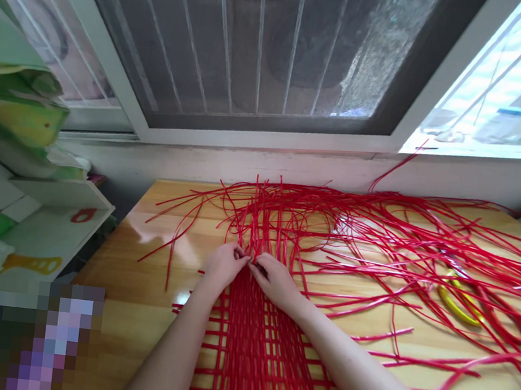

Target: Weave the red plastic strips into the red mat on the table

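Note:
A red woven mat of plastic strips [256, 343] runs from the near edge up the middle of the table, with loose strip ends fanning out beyond its far end. At that far end my left hand [225, 267] is closed, its thumb and forefinger pinched on a red strip. Close beside it, almost touching, my right hand [274, 278] also pinches at the red strips with thumb and forefinger. Just which strand each holds is partly hidden by the fingers. Short strip ends stick out along both sides of the weave.
Many loose red strips [379, 214] lie tangled across the back and right of the wooden table [135, 324]. Among them rest pliers with yellow and red handles [458, 299]. A window [248, 132] stands behind. At left are a green curtain [13, 107] and a white open box-like shelf [52, 229].

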{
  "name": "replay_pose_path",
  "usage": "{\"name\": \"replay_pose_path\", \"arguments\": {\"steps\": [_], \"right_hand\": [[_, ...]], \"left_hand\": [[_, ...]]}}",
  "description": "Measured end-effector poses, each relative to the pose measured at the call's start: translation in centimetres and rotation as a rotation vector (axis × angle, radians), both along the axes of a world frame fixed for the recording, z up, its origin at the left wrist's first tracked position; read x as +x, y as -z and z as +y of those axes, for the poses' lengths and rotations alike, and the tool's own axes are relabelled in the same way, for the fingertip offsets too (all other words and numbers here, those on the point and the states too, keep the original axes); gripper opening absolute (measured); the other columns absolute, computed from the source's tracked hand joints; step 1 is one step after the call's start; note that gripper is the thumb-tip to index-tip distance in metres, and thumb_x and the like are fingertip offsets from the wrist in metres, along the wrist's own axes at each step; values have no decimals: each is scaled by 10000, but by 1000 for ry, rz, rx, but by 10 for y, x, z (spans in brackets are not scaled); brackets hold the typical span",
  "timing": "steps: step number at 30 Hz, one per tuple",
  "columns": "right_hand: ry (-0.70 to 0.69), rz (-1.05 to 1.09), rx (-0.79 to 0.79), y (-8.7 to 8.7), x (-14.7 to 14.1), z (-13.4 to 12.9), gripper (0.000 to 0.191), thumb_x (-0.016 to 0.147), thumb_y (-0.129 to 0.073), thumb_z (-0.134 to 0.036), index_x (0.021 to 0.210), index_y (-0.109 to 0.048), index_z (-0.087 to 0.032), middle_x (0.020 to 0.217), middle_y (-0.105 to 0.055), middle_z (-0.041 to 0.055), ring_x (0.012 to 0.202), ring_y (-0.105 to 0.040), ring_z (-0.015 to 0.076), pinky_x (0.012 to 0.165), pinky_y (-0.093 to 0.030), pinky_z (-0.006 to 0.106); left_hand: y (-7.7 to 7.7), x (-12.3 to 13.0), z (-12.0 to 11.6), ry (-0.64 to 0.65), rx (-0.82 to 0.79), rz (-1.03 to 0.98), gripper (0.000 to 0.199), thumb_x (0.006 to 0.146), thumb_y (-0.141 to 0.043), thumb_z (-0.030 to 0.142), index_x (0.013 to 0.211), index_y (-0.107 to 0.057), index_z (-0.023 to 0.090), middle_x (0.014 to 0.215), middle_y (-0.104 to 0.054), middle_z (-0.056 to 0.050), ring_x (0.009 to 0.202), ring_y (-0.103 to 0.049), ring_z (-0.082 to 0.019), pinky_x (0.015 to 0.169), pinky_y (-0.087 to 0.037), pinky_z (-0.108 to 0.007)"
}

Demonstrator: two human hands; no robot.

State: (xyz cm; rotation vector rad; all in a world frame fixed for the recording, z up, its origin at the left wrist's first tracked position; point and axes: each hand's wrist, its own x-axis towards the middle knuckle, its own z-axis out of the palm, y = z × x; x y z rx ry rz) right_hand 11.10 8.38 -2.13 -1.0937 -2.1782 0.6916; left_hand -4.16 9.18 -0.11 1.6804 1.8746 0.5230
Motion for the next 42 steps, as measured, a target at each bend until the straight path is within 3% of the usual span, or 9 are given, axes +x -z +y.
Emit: {"name": "replay_pose_path", "arguments": {"steps": [8,14,17,21,24,33,42], "right_hand": [[73,-47,-24,-3,-3,-2,168,825,-436,-229,676,-497,-180,681,-471,-4,619,-450,117,570,-345,233],[98,-48,-43,-2,-3,0,149,817,-451,-215,680,-496,-176,678,-477,-6,635,-452,120,578,-334,233],[119,-30,-58,-1,-3,0,97,776,-498,-178,679,-493,-176,674,-476,-11,622,-444,117,562,-328,226],[107,-2,-56,-1,-2,-2,88,762,-498,-141,682,-492,-177,681,-484,-9,614,-436,111,556,-324,220],[113,-20,-36,-1,-2,-2,102,763,-493,-147,666,-479,-178,670,-468,-13,601,-420,108,542,-308,218],[125,-29,-37,-1,-3,-2,145,723,-489,-116,614,-422,-185,629,-417,-29,573,-393,102,520,-280,210],[116,-49,-15,0,-2,-2,145,700,-490,-111,603,-416,-189,628,-411,-26,571,-394,104,515,-282,211]], "left_hand": [[4,-7,5,4,-20,-165,196,684,-574,316,749,-622,138,664,-602,-23,607,-522,-128,572,-374,-241],[-10,-23,1,308,0,-501,235,644,-648,373,711,-623,149,689,-552,8,661,-493,-108,637,-387,-220],[-12,-27,0,382,33,-602,218,603,-693,344,648,-614,147,809,-518,-9,772,-496,-117,730,-389,-226],[-9,-30,0,394,4,-650,204,588,-712,326,663,-622,159,1018,-472,-39,984,-468,-146,869,-351,-244],[-8,-32,0,430,-7,-666,181,592,-714,310,671,-628,171,1056,-459,-42,1076,-426,-158,936,-304,-260],[-9,-39,-4,477,-36,-782,150,571,-728,260,639,-622,180,1096,-456,-28,1122,-403,-166,991,-235,-304],[-23,-36,-8,447,-75,-790,176,551,-742,277,551,-607,165,1161,-486,-43,1172,-377,-200,983,-249,-331]]}}
